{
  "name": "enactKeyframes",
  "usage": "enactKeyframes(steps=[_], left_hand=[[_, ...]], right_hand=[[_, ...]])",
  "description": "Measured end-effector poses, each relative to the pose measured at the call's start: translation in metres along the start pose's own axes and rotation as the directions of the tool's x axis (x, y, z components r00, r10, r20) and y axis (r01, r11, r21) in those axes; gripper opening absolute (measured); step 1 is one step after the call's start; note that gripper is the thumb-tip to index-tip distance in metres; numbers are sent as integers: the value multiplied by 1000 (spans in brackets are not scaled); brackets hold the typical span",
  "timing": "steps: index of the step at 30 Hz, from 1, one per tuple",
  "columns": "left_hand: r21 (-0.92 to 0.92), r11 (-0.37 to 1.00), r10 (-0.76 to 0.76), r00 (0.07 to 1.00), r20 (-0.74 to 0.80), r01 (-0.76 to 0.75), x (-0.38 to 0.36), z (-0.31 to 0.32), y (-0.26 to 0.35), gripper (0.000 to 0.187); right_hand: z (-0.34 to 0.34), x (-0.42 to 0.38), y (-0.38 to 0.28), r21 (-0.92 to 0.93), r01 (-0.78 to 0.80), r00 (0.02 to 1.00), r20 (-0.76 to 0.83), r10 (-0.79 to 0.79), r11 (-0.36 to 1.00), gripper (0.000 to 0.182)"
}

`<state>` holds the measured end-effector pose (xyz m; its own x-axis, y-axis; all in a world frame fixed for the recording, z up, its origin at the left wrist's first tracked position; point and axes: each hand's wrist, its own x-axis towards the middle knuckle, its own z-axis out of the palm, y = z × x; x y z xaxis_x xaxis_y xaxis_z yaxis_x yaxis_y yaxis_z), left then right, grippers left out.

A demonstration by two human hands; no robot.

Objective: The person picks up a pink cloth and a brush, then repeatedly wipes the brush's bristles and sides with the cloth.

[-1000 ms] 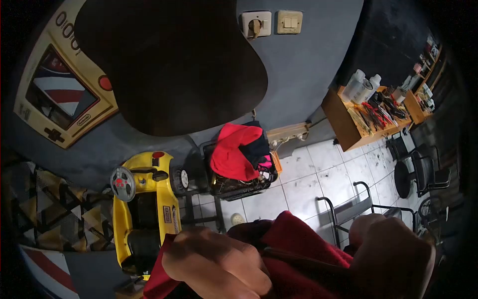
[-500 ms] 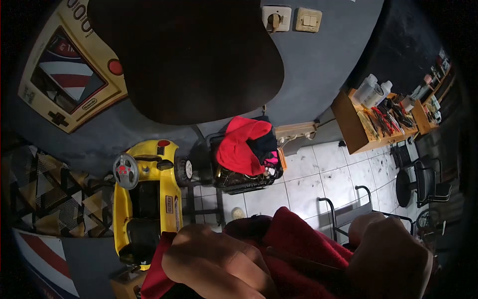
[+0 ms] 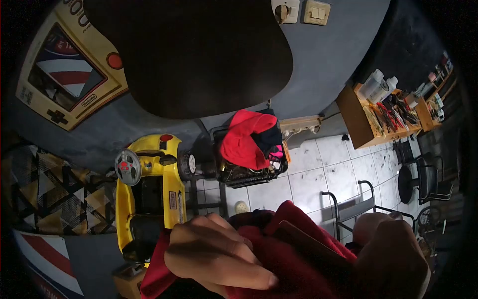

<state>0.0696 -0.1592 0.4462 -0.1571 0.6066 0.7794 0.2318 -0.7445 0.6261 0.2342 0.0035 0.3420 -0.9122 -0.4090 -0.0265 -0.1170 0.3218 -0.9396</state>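
Dark red cloth (image 3: 294,259) spreads across the bottom of the view between my two hands. My left hand (image 3: 214,254) is closed on its left part, with the thumb lying over the fabric and a corner hanging out to the left. At the other side my right hand (image 3: 393,249) is curled in shadow around the cloth's right end; its fingertips are hidden. A thin brownish strip (image 3: 311,240) runs along the upper fold of the cloth.
Beyond the cloth, a black crate (image 3: 249,180) holds bright red fabric (image 3: 244,142) and dark fabric. A yellow toy car (image 3: 174,199) stands left of it. Chairs (image 3: 358,209) are to the right, below a wooden shelf (image 3: 356,122) with bottles and tools. A dark panel (image 3: 199,55) hangs above.
The view has shifted slightly, so the room appears a little right and up. My left hand has turned, and its thumb now shows across the cloth. Both hands stay on the cloth.
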Motion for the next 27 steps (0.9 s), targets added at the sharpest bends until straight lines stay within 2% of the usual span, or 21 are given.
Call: enactKeyframes(steps=[4,7,10,13,16,18,19,20,21,23,25,27], left_hand=[[50,998,27,999,-47,-25,-4,0,-4,14],[151,988,-8,991,132,-12,-7,-10,-1,16],[201,979,-30,996,-81,46,-12,-3,3,20],[41,999,-25,999,47,23,-15,-18,-4,24],[104,994,-33,995,90,24,-18,-23,-4,26],[352,931,88,995,54,-101,-32,-21,-8,24],[278,960,-35,970,240,-34,-32,-31,-6,23],[235,970,-156,897,414,61,-31,-42,-3,23],[297,940,-294,845,446,170,-32,-46,-6,22],[428,828,-549,680,486,363,-39,-53,-15,23],[487,736,-604,782,156,471,-43,-67,-30,29],[719,552,-413,888,-203,421,-44,-88,-32,41]], right_hand=[[-2,3,-3,-21,-7,1000,-2,7,1000,69],[-4,5,-5,-34,-15,1000,-1,15,999,69],[-2,7,-4,-42,-8,1000,3,8,999,70],[-1,15,-5,-41,-5,1000,13,5,999,70],[-4,22,-8,-67,-12,1000,23,13,998,70],[-8,27,-11,-109,-20,999,34,24,994,71],[-13,28,-15,-141,-21,999,39,27,990,71],[-18,29,-18,-188,-29,998,46,39,982,71],[-26,32,-23,-246,-42,997,53,57,968,71],[-47,41,-35,-392,-72,993,59,103,917,72],[-71,50,-54,-540,-106,989,30,145,835,72],[-95,59,-81,-684,-149,989,-99,111,714,72]])
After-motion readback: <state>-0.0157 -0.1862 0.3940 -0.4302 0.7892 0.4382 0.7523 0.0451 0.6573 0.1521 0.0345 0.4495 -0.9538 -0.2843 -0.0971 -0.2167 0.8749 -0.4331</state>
